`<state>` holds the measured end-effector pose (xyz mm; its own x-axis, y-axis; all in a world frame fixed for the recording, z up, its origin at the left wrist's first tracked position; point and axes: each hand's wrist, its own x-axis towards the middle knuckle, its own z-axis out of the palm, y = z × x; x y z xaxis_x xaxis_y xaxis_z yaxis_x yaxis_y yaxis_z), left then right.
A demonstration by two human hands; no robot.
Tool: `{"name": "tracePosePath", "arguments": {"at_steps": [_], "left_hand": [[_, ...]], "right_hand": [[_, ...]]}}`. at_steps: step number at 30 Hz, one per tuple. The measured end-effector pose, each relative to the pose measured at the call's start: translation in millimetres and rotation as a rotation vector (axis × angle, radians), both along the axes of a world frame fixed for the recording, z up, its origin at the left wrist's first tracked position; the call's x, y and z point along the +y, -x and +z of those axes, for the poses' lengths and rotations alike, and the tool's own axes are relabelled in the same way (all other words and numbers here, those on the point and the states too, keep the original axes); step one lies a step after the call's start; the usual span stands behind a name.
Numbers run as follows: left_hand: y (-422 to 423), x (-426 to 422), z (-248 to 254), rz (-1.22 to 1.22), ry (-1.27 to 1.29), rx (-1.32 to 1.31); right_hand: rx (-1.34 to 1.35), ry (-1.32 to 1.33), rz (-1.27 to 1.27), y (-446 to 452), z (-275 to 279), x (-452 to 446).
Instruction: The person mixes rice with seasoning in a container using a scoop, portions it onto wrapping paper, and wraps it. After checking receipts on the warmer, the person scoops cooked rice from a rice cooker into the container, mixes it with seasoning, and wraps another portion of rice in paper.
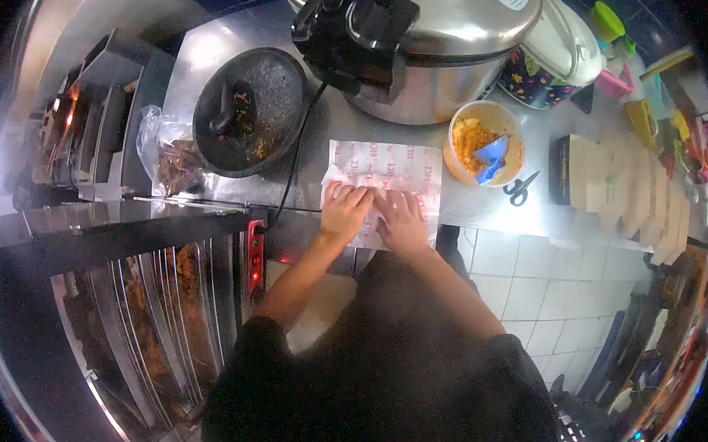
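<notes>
A sheet of white food wrapping paper (384,161) with red print lies at the front edge of the steel counter and hangs a little over it. My left hand (346,214) rests on the paper's left half, its fingers curled over a fold. Close beside it, my right hand (403,226) has its fingers bent down on the paper, thumb pointing toward the left hand. Both hands grip the paper; whatever lies under the fingers is hidden. To the right stands a plastic tub (456,169) of orange-yellow crumbly food with a blue scoop (491,152) in it.
Behind the paper is a large steel rice cooker (453,92); a patterned cooker (545,74) stands beside it. A stone mortar (253,132) with a pestle and a plastic bag (177,163) sit left. Black scissors (520,188) and stacked cardboard boxes (611,186) lie right. A black cable (299,147) crosses the counter.
</notes>
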<state>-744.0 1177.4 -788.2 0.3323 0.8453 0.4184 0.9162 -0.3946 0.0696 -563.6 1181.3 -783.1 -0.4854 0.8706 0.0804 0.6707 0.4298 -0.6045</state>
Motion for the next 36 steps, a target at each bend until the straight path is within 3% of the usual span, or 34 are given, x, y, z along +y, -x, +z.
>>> {"name": "tracePosePath", "arguments": {"at_steps": [4,6,7,9,10,11,13,17,22,26,32,36], "left_hand": [[2,-6,-11,0.015,-0.062,-0.068],[1,-9,-13,0.041,-0.051,-0.058],[2,-9,-15,0.047,-0.042,-0.044],[2,-7,-11,0.046,-0.034,-0.058],[1,-8,-11,0.026,-0.027,-0.067],[1,-8,-13,0.02,-0.024,-0.073],[7,-2,-15,-0.035,-0.019,-0.07],[27,2,-26,0.038,0.039,-0.113],[53,1,-32,-0.114,0.095,-0.091],[56,1,-9,-0.181,0.247,-0.198],[61,3,-16,-0.238,0.215,-0.129],[63,24,-13,-0.208,0.494,-0.122]], "right_hand": [[0.264,0.089,-0.026,-13,-42,5],[0.423,-0.136,-0.413,-22,-28,9],[0.419,-0.134,-0.399,-24,-13,14],[-0.046,-0.668,-0.214,-31,31,23],[-0.239,-0.786,-0.199,-29,50,29],[-0.247,-0.783,-0.202,-33,45,32],[-0.272,-0.609,0.094,-48,24,42],[-0.181,-0.533,0.219,-64,-5,42],[-0.127,-0.357,0.28,-64,-19,43],[-0.064,-0.195,0.298,-62,14,43],[-0.206,-0.239,0.417,-72,-19,54],[-0.202,-0.049,0.381,-67,-37,69]]}}
